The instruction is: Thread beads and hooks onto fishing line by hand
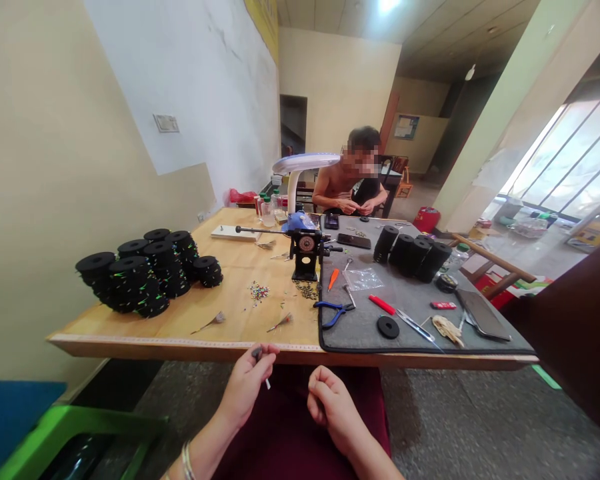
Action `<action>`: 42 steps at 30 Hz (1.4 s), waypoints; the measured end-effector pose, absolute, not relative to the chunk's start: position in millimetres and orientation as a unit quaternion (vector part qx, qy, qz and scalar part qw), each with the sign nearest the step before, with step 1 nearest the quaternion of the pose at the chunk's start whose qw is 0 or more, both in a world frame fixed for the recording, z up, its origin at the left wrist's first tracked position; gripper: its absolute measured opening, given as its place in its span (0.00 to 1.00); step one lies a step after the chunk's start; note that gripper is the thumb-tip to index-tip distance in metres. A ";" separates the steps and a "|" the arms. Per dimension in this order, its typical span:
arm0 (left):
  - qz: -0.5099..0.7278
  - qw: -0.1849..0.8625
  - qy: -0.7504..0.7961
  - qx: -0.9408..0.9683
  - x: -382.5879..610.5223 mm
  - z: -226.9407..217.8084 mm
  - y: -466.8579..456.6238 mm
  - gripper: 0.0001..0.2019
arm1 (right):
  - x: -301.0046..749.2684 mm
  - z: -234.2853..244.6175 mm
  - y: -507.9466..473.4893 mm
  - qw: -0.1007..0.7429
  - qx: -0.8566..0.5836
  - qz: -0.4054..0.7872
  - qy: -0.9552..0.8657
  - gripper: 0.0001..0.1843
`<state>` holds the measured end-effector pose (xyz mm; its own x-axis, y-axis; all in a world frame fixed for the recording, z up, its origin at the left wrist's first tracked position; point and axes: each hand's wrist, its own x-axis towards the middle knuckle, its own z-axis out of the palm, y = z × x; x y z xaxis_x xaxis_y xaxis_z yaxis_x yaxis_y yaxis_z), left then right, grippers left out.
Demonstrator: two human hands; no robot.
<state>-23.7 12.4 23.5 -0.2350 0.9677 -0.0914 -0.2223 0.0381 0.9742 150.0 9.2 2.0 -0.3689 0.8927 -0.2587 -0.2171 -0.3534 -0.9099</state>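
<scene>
My left hand [247, 383] hovers just below the front edge of the wooden table [195, 327], fingers pinched on a small dark piece with a thin white pin [267, 383] sticking down. My right hand [330, 403] sits close beside it over my lap, fingers curled shut; what it holds, if anything, I cannot make out. On the table ahead stand a black hand-crank winder [306, 253], scattered coloured beads [259, 291] and blue-handled pliers [335, 310] on a grey mat [420, 300].
Stacks of black foam spools [140, 273] stand at the left, more spools [413, 253] at the right. Scissors [415, 325], a red tool [381, 305], a black disc [388, 327] and a phone [481, 313] lie on the mat. A person sits at the far end behind a lamp [305, 163].
</scene>
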 end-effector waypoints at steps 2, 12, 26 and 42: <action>0.553 0.531 0.523 0.373 -27.8 24.1 9.6 0.10 | 150.3 3.1 8.2 0.397 -0.386 0.728 -0.404 0.12; 0.453 0.637 0.482 0.395 -4.7 29.9 2.2 0.19 | 151.2 -2.1 8.3 0.386 -0.377 0.739 -0.403 0.17; 0.432 0.556 0.501 0.503 -7.1 51.3 16.0 0.15 | 161.1 6.5 14.8 0.348 -0.332 0.779 -0.403 0.19; 0.348 0.358 0.559 0.662 -6.9 67.3 35.2 0.14 | 151.2 45.3 47.9 0.347 -0.392 0.654 -0.546 0.18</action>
<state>-6.9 35.2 67.3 0.1314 0.9895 0.0607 0.4911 -0.1181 0.8630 151.2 47.9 45.3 -0.4526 0.8817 -0.1336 -0.0256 -0.1626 -0.9864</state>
